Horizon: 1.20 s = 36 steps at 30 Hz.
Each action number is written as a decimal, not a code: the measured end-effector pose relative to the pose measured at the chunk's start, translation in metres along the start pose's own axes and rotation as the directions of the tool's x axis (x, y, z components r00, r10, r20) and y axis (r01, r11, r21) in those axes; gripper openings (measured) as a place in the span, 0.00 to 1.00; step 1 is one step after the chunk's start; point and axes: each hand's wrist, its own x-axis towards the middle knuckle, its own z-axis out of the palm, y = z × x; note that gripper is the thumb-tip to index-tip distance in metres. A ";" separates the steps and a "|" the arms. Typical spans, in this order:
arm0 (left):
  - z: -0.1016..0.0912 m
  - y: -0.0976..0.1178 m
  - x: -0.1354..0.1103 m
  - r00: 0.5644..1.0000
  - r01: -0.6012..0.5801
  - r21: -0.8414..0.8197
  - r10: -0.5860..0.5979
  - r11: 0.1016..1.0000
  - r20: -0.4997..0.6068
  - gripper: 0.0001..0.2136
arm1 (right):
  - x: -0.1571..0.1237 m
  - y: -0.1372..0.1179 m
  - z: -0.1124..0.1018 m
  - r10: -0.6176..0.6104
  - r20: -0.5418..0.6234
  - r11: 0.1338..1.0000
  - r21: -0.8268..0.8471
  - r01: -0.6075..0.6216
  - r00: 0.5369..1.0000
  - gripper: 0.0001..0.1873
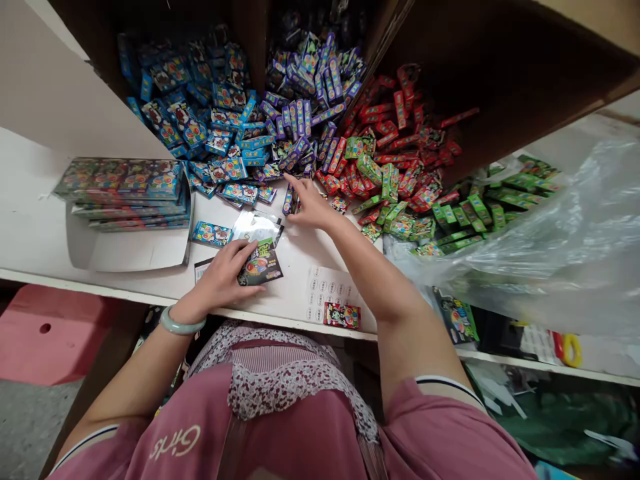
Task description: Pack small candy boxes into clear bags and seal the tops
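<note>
Spanning a small purple box (289,200) on the counter (295,257), the right hand (311,205) has its thumb and index finger spread apart, one at the near end and one at the far end; whether its grip has hold of the box I cannot tell. The left hand (227,275) lies nearer and to the left, its grip partly closed on a black packet (264,265), fingers over its left part and thumb along its near edge. A blue packet (212,233) lies just beyond the left hand. Near right, a red packet (343,315) rests on a sticker sheet (320,288). Far left stands a white tray (130,252) with stacked packets (125,179). Blue, purple, red and green heaps (395,157) run left to right along the far side.
</note>
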 end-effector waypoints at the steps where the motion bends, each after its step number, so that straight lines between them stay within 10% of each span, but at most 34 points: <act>1: -0.001 0.000 0.000 1.000 0.008 -0.003 -0.008 1.000 -0.002 0.43 | -0.009 0.001 0.001 -0.041 -0.013 0.996 0.077 0.042 0.999 0.50; 5: -0.005 -0.001 0.002 0.999 0.048 -0.012 -0.048 0.999 0.012 0.43 | -0.054 0.006 0.011 -0.094 -0.018 0.967 0.235 0.095 0.995 0.44; 13: -0.006 0.003 0.004 0.996 0.073 -0.009 -0.072 0.997 0.047 0.41 | -0.094 0.002 0.016 0.033 0.110 0.999 0.017 -0.035 0.993 0.33; 21: -0.006 0.002 0.005 0.998 0.056 0.011 -0.056 0.998 0.022 0.42 | -0.114 -0.016 -0.018 -0.209 -0.181 0.973 0.061 0.223 0.961 0.33; 31: 0.004 0.003 0.006 0.991 -0.136 0.049 0.136 0.990 -0.015 0.45 | -0.117 -0.050 -0.029 -0.380 0.187 0.921 -0.016 0.390 0.906 0.31; 36: 0.010 0.003 0.003 0.990 -0.137 0.046 0.138 0.989 -0.016 0.45 | -0.117 -0.050 -0.017 -0.359 0.153 0.930 0.139 0.339 0.921 0.36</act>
